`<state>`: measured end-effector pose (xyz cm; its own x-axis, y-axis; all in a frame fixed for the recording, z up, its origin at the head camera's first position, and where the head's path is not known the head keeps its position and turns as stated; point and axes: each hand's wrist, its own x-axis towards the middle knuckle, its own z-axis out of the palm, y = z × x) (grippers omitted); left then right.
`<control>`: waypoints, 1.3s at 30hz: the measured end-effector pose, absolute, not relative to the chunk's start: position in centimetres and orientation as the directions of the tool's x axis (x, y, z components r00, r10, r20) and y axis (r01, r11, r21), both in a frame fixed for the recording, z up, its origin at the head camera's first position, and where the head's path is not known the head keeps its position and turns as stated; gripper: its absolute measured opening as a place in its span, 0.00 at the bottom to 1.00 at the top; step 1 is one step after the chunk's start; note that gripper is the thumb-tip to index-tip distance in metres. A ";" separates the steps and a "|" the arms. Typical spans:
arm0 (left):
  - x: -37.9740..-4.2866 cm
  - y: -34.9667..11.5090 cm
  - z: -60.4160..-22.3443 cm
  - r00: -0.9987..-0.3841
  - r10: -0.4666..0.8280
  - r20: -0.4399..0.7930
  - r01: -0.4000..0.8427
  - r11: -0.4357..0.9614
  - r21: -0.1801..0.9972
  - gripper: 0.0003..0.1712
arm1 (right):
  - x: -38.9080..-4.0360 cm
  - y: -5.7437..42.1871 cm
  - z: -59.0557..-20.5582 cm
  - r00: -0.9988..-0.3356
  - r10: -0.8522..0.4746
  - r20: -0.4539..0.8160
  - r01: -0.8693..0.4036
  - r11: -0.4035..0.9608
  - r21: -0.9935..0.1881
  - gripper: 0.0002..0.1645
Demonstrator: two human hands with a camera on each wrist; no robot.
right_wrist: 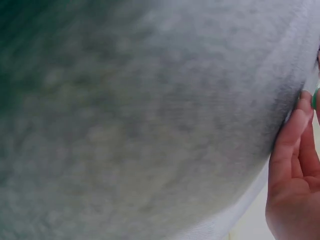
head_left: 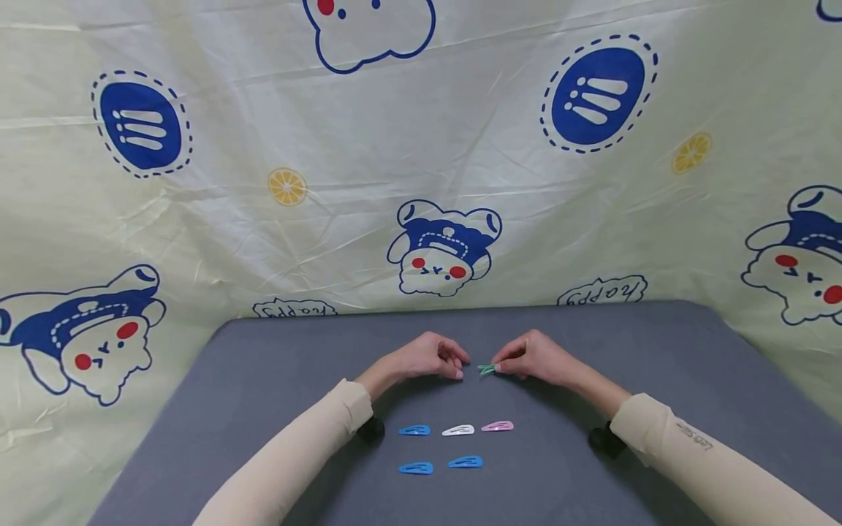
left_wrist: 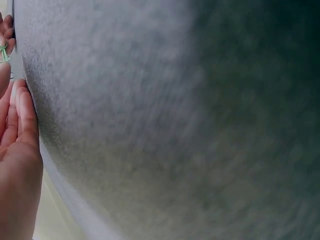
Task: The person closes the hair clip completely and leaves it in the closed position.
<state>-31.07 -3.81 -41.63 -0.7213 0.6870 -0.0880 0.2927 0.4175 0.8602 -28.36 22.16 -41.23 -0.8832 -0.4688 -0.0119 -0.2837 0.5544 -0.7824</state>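
A green snap hair clip point(head_left: 486, 370) is pinched between the thumb and fingers of my right hand point(head_left: 539, 359), above the far part of the table. Its prongs spread apart toward the left. Just left of the clip, my left hand point(head_left: 430, 356) holds nothing, its fingers loosely bent and a small gap away. In the left wrist view the green clip point(left_wrist: 4, 52) shows at the left edge beyond the left hand point(left_wrist: 20, 150). Only a sliver of green clip point(right_wrist: 314, 99) shows at the fingertips of the right hand point(right_wrist: 295, 170) in the right wrist view.
Nearer the front of the grey table point(head_left: 283, 365) lie a blue clip point(head_left: 414, 430), a white clip point(head_left: 458, 430) and a pink clip point(head_left: 498, 426) in a row. Below them are two more blue clips point(head_left: 416, 468). A printed curtain point(head_left: 342, 241) hangs behind the table.
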 end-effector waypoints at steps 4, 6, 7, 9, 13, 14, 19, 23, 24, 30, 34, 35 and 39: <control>-31.0 -3.9 -41.8 -0.738 0.670 -0.081 0.264 0.397 0.879 0.16 | -28.1 22.1 -41.0 -0.891 -0.454 -0.011 -0.270 0.550 -0.790 0.07; -30.9 -4.0 -41.9 -0.747 0.660 -0.086 0.248 0.395 0.885 0.16 | -28.1 22.0 -41.1 -0.890 -0.457 -0.003 -0.285 0.559 -0.778 0.07; -30.8 -4.1 -41.9 -0.750 0.656 -0.088 0.241 0.394 0.887 0.16 | -28.0 22.0 -41.1 -0.890 -0.456 0.000 -0.290 0.565 -0.772 0.07; -30.7 -4.2 -41.9 -0.753 0.652 -0.093 0.236 0.398 0.886 0.16 | -27.8 22.0 -41.2 -0.890 -0.456 0.011 -0.302 0.572 -0.763 0.06; -30.2 -4.3 -41.7 -0.750 0.657 -0.081 0.256 0.400 0.880 0.16 | -27.3 21.9 -41.1 -0.898 -0.438 0.030 -0.305 0.574 -0.760 0.05; -30.1 -4.4 -41.7 -0.748 0.659 -0.074 0.268 0.401 0.876 0.16 | -27.1 21.8 -41.1 -0.900 -0.434 0.040 -0.310 0.573 -0.759 0.04; -29.2 -4.6 -41.8 -0.745 0.666 -0.030 0.356 0.435 0.827 0.16 | -25.8 21.3 -41.1 -0.927 -0.365 0.088 -0.307 0.601 -0.738 0.05; -28.8 -4.7 -41.9 -0.749 0.663 0.003 0.409 0.458 0.789 0.15 | -24.8 20.9 -40.8 -0.953 -0.277 0.120 -0.278 0.644 -0.713 0.05; -28.6 -4.8 -41.9 -0.751 0.660 0.006 0.412 0.462 0.785 0.15 | -24.6 20.9 -40.7 -0.955 -0.269 0.129 -0.278 0.649 -0.709 0.05; -28.0 -5.5 -41.6 -0.759 0.651 0.016 0.429 0.482 0.764 0.16 | -23.5 20.4 -39.9 -0.949 -0.266 0.170 -0.307 0.651 -0.694 0.05; -27.5 -5.9 -41.3 -0.769 0.638 0.040 0.446 0.491 0.748 0.16 | -23.0 20.0 -39.6 -0.943 -0.250 0.220 -0.331 0.635 -0.698 0.06; -27.4 -6.0 -41.2 -0.771 0.634 0.049 0.450 0.489 0.748 0.15 | -22.8 20.0 -39.5 -0.940 -0.248 0.233 -0.339 0.631 -0.698 0.06; -26.7 -6.2 -40.8 -0.778 0.622 0.089 0.460 0.468 0.754 0.16 | -22.1 19.8 -39.3 -0.933 -0.238 0.269 -0.359 0.612 -0.705 0.06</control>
